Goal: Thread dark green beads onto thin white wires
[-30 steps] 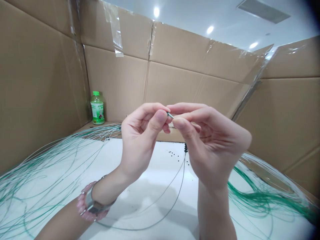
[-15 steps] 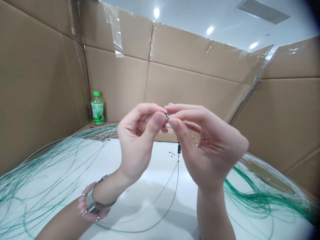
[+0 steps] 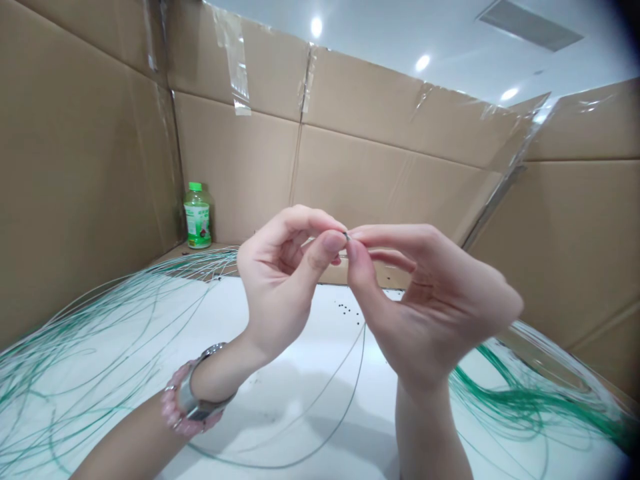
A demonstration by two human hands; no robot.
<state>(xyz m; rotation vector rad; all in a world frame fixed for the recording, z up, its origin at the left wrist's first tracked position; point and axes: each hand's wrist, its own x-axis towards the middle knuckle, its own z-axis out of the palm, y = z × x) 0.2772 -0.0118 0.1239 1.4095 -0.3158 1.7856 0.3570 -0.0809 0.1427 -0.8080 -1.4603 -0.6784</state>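
My left hand point(image 3: 280, 287) and my right hand point(image 3: 433, 307) meet fingertip to fingertip above the white table. Between the pinched thumb and forefinger of each is a tiny dark piece point(image 3: 346, 236) with a paler, silvery end. It looks like the end of a thin wire, but fingers cover most of it. A green wire point(image 3: 357, 380) and a paler wire point(image 3: 333, 375) rise from the table toward my right hand, which hides their upper ends. Several tiny black bits point(image 3: 345, 309) lie on the table behind my hands.
Loose green and white wires point(image 3: 115, 320) spread over the left side, and a green wire bundle point(image 3: 530, 393) lies at the right. A green-capped bottle point(image 3: 198, 220) stands in the back left corner. Cardboard walls point(image 3: 390, 167) enclose the table point(image 3: 280, 427).
Both hands have shifted slightly right, with my right wrist swung outward. The row of black pieces on the wire behind is now hidden by my right hand. Less of the pinched piece shows.
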